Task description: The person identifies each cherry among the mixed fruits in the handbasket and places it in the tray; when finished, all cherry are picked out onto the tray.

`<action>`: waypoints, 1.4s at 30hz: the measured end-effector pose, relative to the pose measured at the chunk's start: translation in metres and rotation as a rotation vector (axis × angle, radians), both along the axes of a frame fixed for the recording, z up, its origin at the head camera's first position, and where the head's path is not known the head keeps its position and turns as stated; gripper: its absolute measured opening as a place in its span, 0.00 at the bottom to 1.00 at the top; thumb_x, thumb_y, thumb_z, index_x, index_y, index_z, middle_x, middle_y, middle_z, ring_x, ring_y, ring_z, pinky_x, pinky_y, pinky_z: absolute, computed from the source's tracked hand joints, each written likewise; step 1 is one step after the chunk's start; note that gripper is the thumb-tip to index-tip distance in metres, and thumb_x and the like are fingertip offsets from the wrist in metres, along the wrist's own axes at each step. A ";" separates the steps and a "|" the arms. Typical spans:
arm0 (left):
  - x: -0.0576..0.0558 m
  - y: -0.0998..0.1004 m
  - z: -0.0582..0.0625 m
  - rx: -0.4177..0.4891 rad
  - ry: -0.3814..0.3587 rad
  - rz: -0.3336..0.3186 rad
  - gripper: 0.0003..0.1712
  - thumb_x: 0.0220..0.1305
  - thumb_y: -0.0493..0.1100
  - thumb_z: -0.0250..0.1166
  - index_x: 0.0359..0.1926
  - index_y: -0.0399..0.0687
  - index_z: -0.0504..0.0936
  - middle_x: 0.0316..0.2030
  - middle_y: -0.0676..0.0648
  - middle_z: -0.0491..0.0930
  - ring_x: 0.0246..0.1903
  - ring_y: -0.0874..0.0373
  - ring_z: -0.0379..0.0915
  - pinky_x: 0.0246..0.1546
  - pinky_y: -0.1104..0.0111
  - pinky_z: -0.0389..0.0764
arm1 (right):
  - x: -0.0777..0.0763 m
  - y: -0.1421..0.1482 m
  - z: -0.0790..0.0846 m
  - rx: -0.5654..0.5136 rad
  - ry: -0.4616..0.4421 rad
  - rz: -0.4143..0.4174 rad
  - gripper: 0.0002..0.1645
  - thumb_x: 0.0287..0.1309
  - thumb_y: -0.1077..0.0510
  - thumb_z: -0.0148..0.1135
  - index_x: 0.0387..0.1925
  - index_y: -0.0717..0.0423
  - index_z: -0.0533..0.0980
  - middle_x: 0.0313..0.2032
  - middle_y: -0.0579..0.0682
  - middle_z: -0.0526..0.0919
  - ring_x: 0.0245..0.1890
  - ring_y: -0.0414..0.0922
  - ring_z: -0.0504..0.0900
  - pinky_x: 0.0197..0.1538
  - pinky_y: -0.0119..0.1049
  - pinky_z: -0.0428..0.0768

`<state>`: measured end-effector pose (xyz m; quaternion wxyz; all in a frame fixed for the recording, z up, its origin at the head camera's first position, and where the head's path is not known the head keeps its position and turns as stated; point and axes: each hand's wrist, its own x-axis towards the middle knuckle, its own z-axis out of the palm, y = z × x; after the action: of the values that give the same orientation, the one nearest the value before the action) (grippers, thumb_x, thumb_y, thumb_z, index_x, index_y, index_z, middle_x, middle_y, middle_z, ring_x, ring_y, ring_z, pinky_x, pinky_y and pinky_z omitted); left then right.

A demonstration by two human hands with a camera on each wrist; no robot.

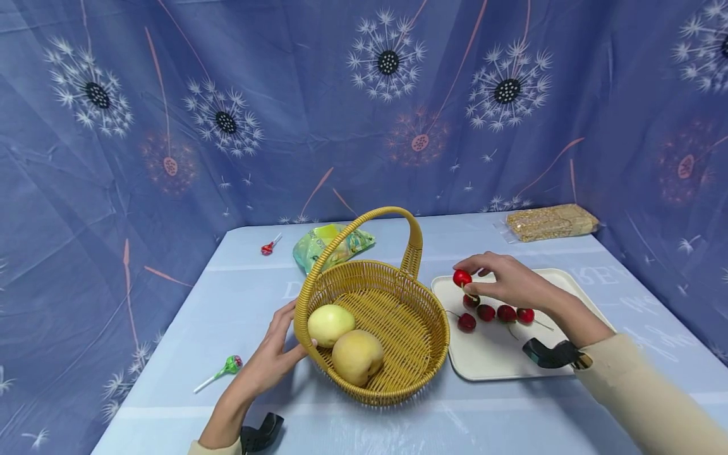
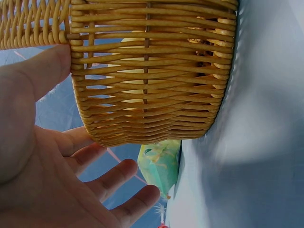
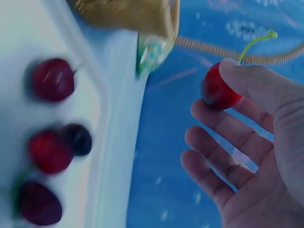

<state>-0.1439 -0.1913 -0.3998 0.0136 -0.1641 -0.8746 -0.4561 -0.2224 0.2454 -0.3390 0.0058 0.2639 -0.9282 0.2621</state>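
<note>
My right hand pinches a red cherry between thumb and index finger above a white tray. In the right wrist view its green stem points up past the thumb, and the other fingers are loosely bent. Several dark red cherries lie on the tray below. My left hand touches the left side of a yellow woven basket near its handle; in the left wrist view the thumb meets the rim and the fingers are spread. Inside the basket sit a pale green-yellow fruit and a yellow peach-like fruit.
Behind the basket lies a green bag. A red lollipop is at the back left, a green lollipop left of my left hand. A clear packet of tan food lies at the back right. Patterned blue cloth hangs behind.
</note>
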 end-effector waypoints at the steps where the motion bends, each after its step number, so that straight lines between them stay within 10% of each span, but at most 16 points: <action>1: 0.000 0.000 0.000 -0.001 0.002 0.001 0.35 0.62 0.48 0.63 0.67 0.64 0.60 0.72 0.47 0.48 0.73 0.40 0.39 0.62 0.32 0.49 | 0.000 0.007 -0.003 0.000 0.008 -0.013 0.25 0.57 0.46 0.64 0.55 0.49 0.76 0.44 0.44 0.82 0.47 0.48 0.79 0.50 0.48 0.77; 13: -0.002 -0.001 0.000 -0.006 0.006 -0.010 0.34 0.62 0.47 0.63 0.67 0.59 0.61 0.72 0.46 0.48 0.72 0.39 0.40 0.62 0.32 0.49 | 0.001 0.087 -0.039 0.034 -0.025 -0.238 0.25 0.60 0.46 0.61 0.54 0.54 0.75 0.43 0.52 0.84 0.43 0.47 0.81 0.44 0.35 0.79; 30: -0.002 -0.001 0.000 0.003 -0.012 -0.005 0.34 0.62 0.49 0.63 0.67 0.65 0.60 0.72 0.47 0.48 0.73 0.40 0.39 0.63 0.32 0.48 | 0.013 0.131 -0.077 0.102 -0.031 -0.262 0.22 0.53 0.58 0.66 0.51 0.58 0.77 0.37 0.49 0.83 0.35 0.25 0.73 0.38 0.30 0.79; 42: -0.003 0.000 0.000 0.005 -0.004 -0.011 0.34 0.62 0.48 0.63 0.67 0.62 0.60 0.72 0.46 0.48 0.73 0.40 0.39 0.62 0.32 0.48 | 0.015 0.126 -0.081 0.119 -0.027 -0.240 0.26 0.51 0.61 0.67 0.54 0.60 0.75 0.43 0.55 0.82 0.41 0.48 0.79 0.39 0.36 0.79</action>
<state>-0.1465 -0.1918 -0.3995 0.0097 -0.1681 -0.8725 -0.4587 -0.2073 0.3718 -0.4202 0.0089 0.1470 -0.9670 0.2077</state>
